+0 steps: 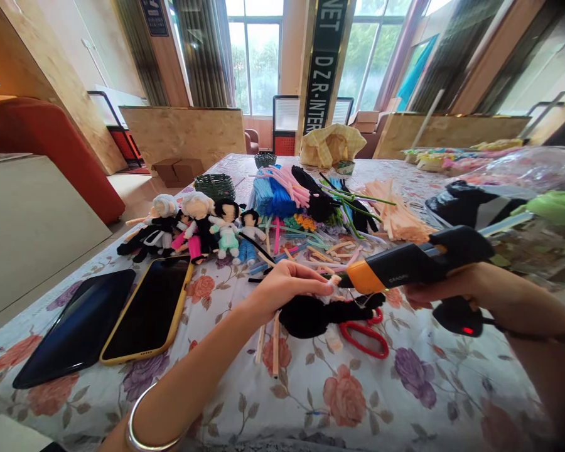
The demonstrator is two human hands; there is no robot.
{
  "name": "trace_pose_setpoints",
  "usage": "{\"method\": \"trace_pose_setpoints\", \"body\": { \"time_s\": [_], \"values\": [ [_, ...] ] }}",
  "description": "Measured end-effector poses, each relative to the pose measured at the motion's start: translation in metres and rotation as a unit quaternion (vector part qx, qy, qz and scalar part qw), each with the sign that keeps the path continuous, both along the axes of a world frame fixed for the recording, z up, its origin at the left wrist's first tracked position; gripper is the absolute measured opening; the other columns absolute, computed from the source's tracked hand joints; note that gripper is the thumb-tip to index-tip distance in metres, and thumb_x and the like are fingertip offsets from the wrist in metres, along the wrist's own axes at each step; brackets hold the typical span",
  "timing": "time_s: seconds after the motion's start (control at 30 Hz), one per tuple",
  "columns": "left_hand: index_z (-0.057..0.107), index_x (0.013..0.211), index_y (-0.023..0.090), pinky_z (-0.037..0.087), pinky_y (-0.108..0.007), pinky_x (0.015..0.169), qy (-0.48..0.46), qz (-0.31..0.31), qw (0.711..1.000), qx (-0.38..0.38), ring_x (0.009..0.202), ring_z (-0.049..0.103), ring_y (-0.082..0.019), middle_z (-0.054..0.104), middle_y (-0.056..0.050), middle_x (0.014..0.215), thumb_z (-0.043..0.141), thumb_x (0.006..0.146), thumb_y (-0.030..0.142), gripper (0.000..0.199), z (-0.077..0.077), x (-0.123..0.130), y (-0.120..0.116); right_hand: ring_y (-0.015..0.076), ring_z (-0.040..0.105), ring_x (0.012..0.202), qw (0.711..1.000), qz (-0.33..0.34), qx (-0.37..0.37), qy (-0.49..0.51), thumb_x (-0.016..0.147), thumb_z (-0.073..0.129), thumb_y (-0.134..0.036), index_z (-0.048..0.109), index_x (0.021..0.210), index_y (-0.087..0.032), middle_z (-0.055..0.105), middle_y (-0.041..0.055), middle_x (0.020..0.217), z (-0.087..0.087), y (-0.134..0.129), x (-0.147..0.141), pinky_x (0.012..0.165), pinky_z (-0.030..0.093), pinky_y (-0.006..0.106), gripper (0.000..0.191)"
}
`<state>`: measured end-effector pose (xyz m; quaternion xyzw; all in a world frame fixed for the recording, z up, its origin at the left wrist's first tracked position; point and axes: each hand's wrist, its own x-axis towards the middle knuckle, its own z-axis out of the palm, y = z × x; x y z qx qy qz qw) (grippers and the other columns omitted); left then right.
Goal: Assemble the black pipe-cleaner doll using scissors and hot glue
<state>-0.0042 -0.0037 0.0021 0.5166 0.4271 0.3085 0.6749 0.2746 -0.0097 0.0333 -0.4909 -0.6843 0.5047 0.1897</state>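
My right hand is wrapped round a black and orange glue gun with a glue stick in its back and a red light lit at its base. Its nozzle meets a small pale piece pinched in the fingertips of my left hand. Just under those fingers lies a fuzzy black pipe-cleaner piece, round at one end with a thinner length running right; whether I also hold it, I cannot tell. Red-handled scissors lie beside it, partly covered. Cut peach pipe cleaners lie below my left hand.
Several pipe-cleaner dolls sit at the left behind a yellow-cased phone and a dark glossy tablet-like slab. Bundles of coloured pipe cleaners fill the table's middle. Dark woven baskets, a yellow cloth bag and plastic-wrapped goods stand farther back.
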Motion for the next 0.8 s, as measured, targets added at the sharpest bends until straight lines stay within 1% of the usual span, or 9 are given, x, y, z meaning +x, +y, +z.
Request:
{"method": "trace_pose_setpoints", "body": {
  "time_s": [0.2, 0.3, 0.53, 0.7, 0.8],
  "values": [
    [0.073, 0.063, 0.018, 0.034, -0.021, 0.055, -0.007, 0.0, 1.0, -0.005, 0.053, 0.05, -0.006, 0.062, 0.001, 0.057, 0.08, 0.054, 0.026, 0.014, -0.0003, 0.0002, 0.0001, 0.0144, 0.052, 0.054, 1.0, -0.01, -0.003, 0.004, 0.058, 0.076, -0.04, 0.061, 0.055, -0.015, 0.057, 0.0008, 0.054, 0.0003, -0.0014, -0.0012, 0.058, 0.039, 0.028, 0.029],
    [0.074, 0.064, 0.017, 0.036, -0.021, 0.056, -0.007, -0.001, 1.0, -0.005, 0.054, 0.051, -0.007, 0.062, 0.001, 0.057, 0.08, 0.053, 0.026, 0.016, -0.0002, 0.0002, 0.0002, 0.0141, 0.051, 0.054, 1.0, -0.021, -0.008, 0.002, 0.058, 0.076, -0.039, 0.062, 0.057, -0.015, 0.057, 0.0004, 0.054, -0.0011, -0.0012, 0.001, 0.057, 0.039, 0.028, 0.028],
    [0.073, 0.064, 0.017, 0.034, -0.021, 0.054, -0.004, 0.0, 1.0, -0.004, 0.054, 0.05, -0.006, 0.062, 0.001, 0.057, 0.08, 0.053, 0.026, 0.015, -0.0003, 0.0, 0.0004, 0.0133, 0.05, 0.053, 1.0, 0.003, -0.004, 0.006, 0.06, 0.075, -0.039, 0.062, 0.057, -0.014, 0.056, 0.0001, 0.053, -0.0025, 0.0022, 0.0011, 0.057, 0.04, 0.028, 0.028],
    [0.073, 0.064, 0.017, 0.034, -0.022, 0.056, 0.003, 0.001, 1.0, 0.002, 0.055, 0.05, -0.007, 0.062, 0.001, 0.059, 0.08, 0.052, 0.028, 0.017, -0.0002, 0.0002, -0.0001, 0.0138, 0.05, 0.053, 1.0, -0.02, -0.015, 0.002, 0.058, 0.076, -0.04, 0.061, 0.056, -0.015, 0.055, 0.0, 0.052, -0.002, 0.0, 0.0013, 0.056, 0.039, 0.029, 0.029],
    [0.073, 0.064, 0.017, 0.035, -0.022, 0.057, 0.001, 0.001, 1.0, 0.001, 0.055, 0.05, -0.007, 0.062, 0.001, 0.058, 0.08, 0.052, 0.028, 0.017, 0.0003, 0.0001, -0.0004, 0.0143, 0.05, 0.053, 1.0, -0.013, -0.007, -0.007, 0.058, 0.075, -0.04, 0.06, 0.055, -0.015, 0.055, 0.0004, 0.052, -0.0019, 0.0, 0.002, 0.056, 0.04, 0.029, 0.029]
  ]
}}
